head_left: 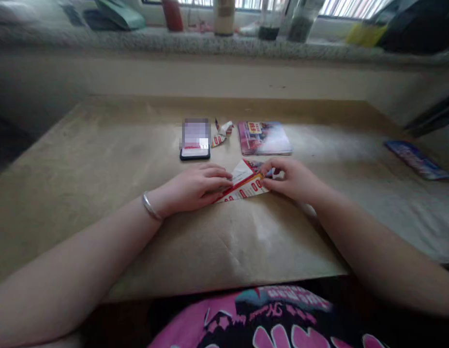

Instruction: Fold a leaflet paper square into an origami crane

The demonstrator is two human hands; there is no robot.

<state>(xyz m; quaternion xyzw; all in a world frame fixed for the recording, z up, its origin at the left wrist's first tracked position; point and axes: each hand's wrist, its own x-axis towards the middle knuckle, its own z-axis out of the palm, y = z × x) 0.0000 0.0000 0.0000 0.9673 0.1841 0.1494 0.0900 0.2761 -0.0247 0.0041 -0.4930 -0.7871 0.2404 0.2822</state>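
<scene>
- White paper piece with red and yellow print, folded to slanting edges, is laid near the middle of the tan surface, where it can be reached by both hands at once.
- Its left end is covered by the left hand, palm down, fingers stretched out and close together; nothing is gripped there, and sliding is presumably prevented by the light pressure.
- Its right end is pinched between thumb and forefinger of the right hand, a hold probably chosen for fine control of the layers.
- Toward the far edge, a dark-cased rectangular phone is set with its lit screen visible, perhaps for easy glancing.
- Just beside it, a small white-and-red folded paper figure with pointed tips is placed, clear of both hands.
- Next along, a glossy pink-and-blue stack of printed sheets is set within easy reach.
- By the right edge, a shiny blue printed strip is placed well apart, seemingly not needed.
</scene>
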